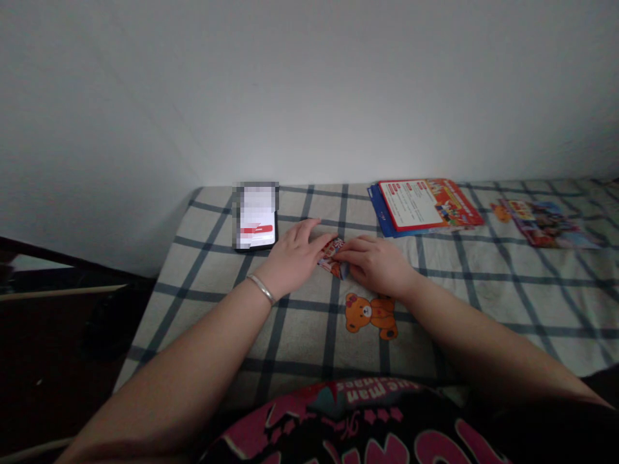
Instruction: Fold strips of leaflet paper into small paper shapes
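My left hand lies flat, fingers extended, pressing one edge of a small folded printed paper on the checked bedsheet. My right hand pinches the paper's other edge with curled fingertips. A phone lies just beyond the left hand; leaflets lie further right.

Glossy folded paper, matt cloth sheet
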A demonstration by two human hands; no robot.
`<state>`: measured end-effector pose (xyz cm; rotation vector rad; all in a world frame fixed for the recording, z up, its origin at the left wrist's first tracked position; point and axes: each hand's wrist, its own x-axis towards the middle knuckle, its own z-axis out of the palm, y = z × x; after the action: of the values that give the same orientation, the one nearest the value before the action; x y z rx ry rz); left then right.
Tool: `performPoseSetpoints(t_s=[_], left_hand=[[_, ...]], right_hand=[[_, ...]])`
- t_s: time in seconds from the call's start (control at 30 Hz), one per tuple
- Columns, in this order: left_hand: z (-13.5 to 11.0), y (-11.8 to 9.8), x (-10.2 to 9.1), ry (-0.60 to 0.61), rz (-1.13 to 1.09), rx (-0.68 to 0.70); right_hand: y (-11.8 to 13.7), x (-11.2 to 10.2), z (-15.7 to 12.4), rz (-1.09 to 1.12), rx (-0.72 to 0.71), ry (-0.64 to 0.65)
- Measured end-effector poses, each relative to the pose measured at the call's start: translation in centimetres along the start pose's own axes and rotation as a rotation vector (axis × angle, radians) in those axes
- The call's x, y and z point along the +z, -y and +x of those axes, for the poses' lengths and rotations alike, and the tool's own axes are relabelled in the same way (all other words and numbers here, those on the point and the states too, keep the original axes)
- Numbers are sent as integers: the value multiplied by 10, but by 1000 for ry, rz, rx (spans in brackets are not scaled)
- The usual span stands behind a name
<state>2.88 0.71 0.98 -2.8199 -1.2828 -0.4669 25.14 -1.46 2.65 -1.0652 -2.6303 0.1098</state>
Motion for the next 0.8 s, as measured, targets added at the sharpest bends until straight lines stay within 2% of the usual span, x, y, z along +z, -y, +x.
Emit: performPoseSetpoints(t_s=[0.37,0.8], left_hand=[[-7,11,0,52,-18,51],[-7,6,-5,99,-2,67]], right_hand=[[3,0,5,-75,22,23],[-7,-13,-2,-87,112,-5]])
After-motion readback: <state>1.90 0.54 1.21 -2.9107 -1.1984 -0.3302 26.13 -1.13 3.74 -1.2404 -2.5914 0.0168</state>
